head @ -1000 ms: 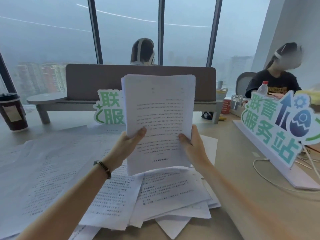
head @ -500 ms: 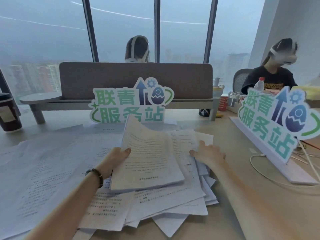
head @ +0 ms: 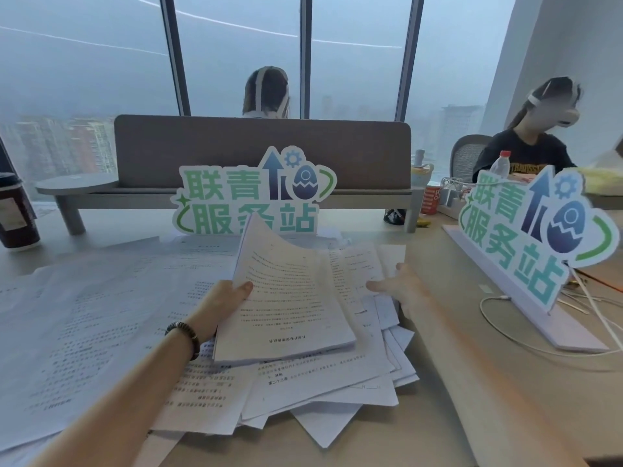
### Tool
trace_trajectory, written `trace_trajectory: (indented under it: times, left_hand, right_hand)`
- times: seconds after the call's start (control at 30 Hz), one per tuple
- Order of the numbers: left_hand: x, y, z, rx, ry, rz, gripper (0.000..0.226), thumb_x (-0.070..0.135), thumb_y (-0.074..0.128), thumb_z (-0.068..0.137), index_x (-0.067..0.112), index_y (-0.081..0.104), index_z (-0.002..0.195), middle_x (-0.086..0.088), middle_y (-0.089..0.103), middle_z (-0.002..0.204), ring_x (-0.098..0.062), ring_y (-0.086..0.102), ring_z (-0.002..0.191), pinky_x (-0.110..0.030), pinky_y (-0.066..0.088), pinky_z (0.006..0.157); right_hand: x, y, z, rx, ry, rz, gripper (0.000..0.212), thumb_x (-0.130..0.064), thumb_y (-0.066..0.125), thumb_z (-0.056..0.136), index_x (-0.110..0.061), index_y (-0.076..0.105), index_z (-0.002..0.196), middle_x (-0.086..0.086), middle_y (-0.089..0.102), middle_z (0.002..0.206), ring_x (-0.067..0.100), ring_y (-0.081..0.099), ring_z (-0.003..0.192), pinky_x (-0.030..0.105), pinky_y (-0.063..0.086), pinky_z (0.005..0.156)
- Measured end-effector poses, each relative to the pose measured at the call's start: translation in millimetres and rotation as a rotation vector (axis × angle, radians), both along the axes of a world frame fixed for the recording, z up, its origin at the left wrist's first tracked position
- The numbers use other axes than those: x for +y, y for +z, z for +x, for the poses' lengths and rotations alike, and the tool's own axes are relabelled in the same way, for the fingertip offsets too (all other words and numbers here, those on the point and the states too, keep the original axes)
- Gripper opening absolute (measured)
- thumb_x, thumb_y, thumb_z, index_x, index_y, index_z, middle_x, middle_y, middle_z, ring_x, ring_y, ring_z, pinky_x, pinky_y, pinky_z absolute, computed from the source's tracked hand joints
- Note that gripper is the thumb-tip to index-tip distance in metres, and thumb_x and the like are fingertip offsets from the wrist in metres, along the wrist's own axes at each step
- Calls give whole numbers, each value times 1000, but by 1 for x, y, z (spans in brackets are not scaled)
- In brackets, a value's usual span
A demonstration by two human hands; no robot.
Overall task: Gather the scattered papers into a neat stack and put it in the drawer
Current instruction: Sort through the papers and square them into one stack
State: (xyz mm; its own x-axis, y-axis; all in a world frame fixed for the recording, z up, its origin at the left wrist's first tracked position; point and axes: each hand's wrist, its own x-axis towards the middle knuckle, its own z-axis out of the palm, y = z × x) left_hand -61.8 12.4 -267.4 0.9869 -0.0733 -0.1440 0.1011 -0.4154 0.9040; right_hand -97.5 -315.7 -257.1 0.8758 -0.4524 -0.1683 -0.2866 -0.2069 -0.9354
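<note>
A thick stack of printed papers (head: 286,298) lies tilted on the messy pile of loose sheets (head: 323,385) in the middle of the desk. My left hand (head: 219,305), with a bead bracelet at the wrist, grips the stack's left edge, thumb on top; the far end curls upward. My right hand (head: 401,288) rests with fingers spread on the loose sheets just right of the stack and holds nothing. More scattered sheets (head: 84,315) cover the desk's left side. No drawer is in view.
A green sign (head: 253,200) stands behind the papers, a second sign (head: 526,237) on a white base at the right with cables (head: 499,325) near it. A dark cup (head: 15,214) is far left. A grey divider (head: 263,153) and two seated people lie beyond.
The stack, held upright in both hands a second ago, has come down onto the pile. My right hand has let go and moved to the sheets at the right.
</note>
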Motion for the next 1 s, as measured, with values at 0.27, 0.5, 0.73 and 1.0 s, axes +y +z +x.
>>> trace_trajectory:
  times: [0.27,0.5,0.73,1.0]
  left_hand:
    - [1,-1,0,22,-7,-52,30,29,54,102,3,66,111,-14,75,94,-31,73,81,-37,60,67]
    - [-1,1,-2,15,2,-59,28,29,53,102,4,65,110,-11,73,90,-28,71,77,-30,56,60]
    - [0,-1,-1,18,0,-85,29,28,54,101,2,65,110,-12,74,91,-29,72,77,-32,58,62]
    - [2,-3,2,27,-3,-91,33,29,55,101,0,65,112,-16,74,97,-33,72,82,-37,59,68]
  right_hand:
    - [-4,-1,1,-36,-63,23,61,-3,93,63,-10,55,110,12,69,116,36,65,106,53,56,91]
    - [-14,-5,2,3,-2,-245,40,-14,80,82,-5,62,117,11,68,116,26,60,96,32,47,75]
    - [-2,-4,0,-24,230,-276,77,-15,93,66,-12,53,131,4,61,128,22,53,121,35,45,99]
    - [-7,-7,1,-22,180,-231,51,2,84,73,-9,61,117,7,67,117,27,61,114,35,49,91]
